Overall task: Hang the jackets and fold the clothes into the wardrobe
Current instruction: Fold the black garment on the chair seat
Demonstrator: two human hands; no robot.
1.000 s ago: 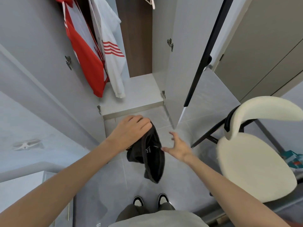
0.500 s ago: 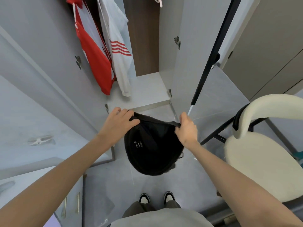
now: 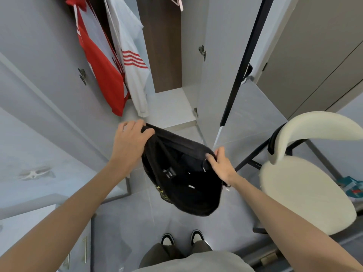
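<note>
The open wardrobe (image 3: pixel 169 107) holds a red jacket (image 3: pixel 102 75) and a white jacket (image 3: pixel 133 61), their tops cut off above. Before it, over the floor (image 3: pixel 121 222), the left grip (image 3: pixel 130 142) and right grip (image 3: pixel 222 165) each clutch the upper edge of the black garment (image 3: pixel 182 185), its print unreadable.

You held a black garment (image 3: pixel 182 181) in the air before the open wardrobe (image 3: pixel 170 107). Its top edge was stretched between your left hand (image 3: pixel 130 142) and your right hand (image 3: pixel 222 165), and both gripped the fabric. The rest sagged below in a loose pouch, with a small label with white print and some yellow lettering facing you. Inside the wardrobe a red jacket (image 3: pixel 102 69) hung at the left. A white jacket (image 3: pixel 131 55) with red sleeve stripes hung just beside it, its cuff low near the pale base panel.
</note>
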